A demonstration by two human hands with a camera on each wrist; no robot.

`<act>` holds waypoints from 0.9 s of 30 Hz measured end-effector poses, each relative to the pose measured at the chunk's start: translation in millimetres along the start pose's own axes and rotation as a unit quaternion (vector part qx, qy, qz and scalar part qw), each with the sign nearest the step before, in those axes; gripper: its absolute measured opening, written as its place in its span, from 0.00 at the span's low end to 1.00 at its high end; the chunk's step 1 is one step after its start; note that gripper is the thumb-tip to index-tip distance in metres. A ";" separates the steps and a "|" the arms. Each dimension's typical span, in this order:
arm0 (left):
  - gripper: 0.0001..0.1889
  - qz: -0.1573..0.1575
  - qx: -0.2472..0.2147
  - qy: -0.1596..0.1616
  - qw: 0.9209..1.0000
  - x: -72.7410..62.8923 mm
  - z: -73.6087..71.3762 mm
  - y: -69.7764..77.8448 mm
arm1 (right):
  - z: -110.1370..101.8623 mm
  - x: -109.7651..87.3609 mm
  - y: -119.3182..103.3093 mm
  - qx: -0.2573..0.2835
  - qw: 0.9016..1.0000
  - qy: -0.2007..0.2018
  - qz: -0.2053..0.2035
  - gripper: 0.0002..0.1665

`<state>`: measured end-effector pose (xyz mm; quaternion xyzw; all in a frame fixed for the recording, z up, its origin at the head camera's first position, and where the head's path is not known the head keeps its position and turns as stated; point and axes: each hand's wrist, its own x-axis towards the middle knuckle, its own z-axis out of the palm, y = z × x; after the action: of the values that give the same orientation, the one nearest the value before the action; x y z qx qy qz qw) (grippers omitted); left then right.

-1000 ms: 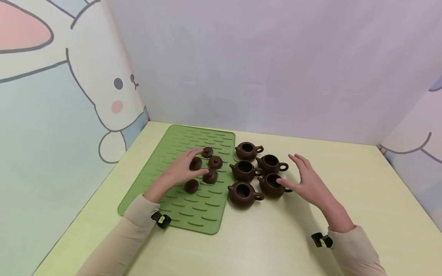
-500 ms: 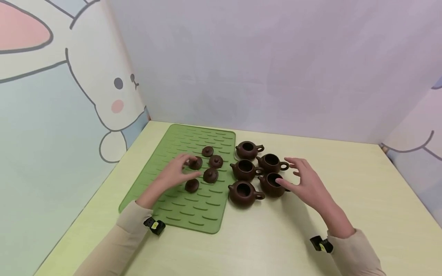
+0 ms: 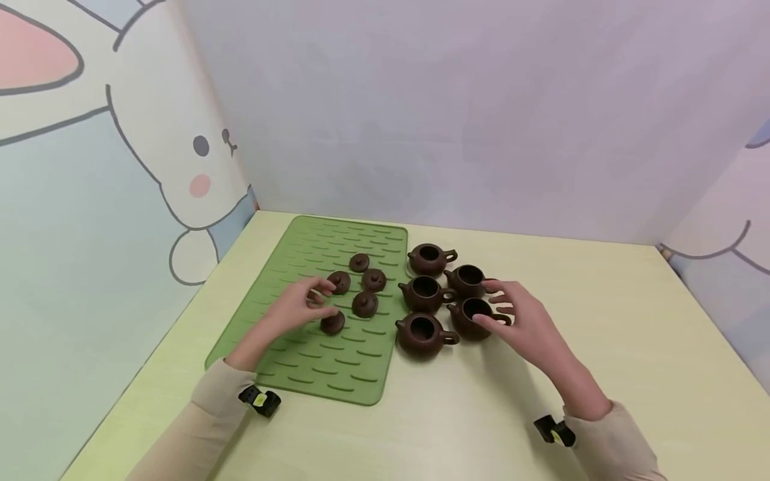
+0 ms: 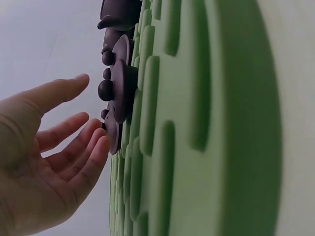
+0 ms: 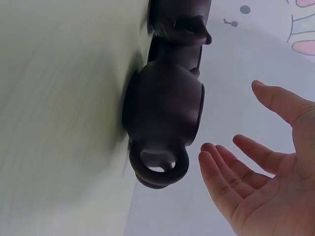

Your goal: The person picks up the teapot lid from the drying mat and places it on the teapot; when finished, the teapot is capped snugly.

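Observation:
Several dark brown teapot lids, among them a near one (image 3: 332,323) and a middle one (image 3: 365,304), lie knob up on a green ridged mat (image 3: 337,364). My left hand (image 3: 295,307) hovers above the near lids, thumb and fingers apart with nothing between them. To the right of the mat stand several lidless brown teapots, spouts to the left. My right hand (image 3: 523,324) is over the handle side of the nearest right teapot (image 3: 469,324), its fingers loosely bent and holding nothing. In the right wrist view that teapot's handle (image 5: 160,167) shows just beside the fingertips.
Other teapots stand close together: a front one (image 3: 419,336), a middle one (image 3: 423,294), a back one (image 3: 428,259) and one at back right (image 3: 466,280). A pale wall (image 3: 451,120) rises behind the light wooden table (image 3: 457,427).
My left hand has drawn back toward the left and nearer to me, over the near lids. My right hand has shifted slightly left and lower over the teapot. Lids and teapots stay in place.

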<state>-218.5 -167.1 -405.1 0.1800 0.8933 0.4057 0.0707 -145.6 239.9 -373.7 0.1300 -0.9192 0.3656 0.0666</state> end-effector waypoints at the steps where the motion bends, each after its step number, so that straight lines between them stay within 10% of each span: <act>1: 0.22 0.001 -0.003 -0.003 1.000 -0.6 -0.1 -0.6 | 0.9 -0.4 -0.9 0.003 1.000 -0.002 0.002 0.34; 27: 0.10 0.022 -0.042 -0.065 0.997 -8.7 0.5 -10.4 | 33.0 -8.4 -18.0 0.083 0.995 -0.043 0.022 0.15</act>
<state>-213.1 -176.4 -413.4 0.2222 0.8649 0.4317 0.1275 -133.3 206.1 -387.5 0.1304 -0.8902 0.4364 0.0079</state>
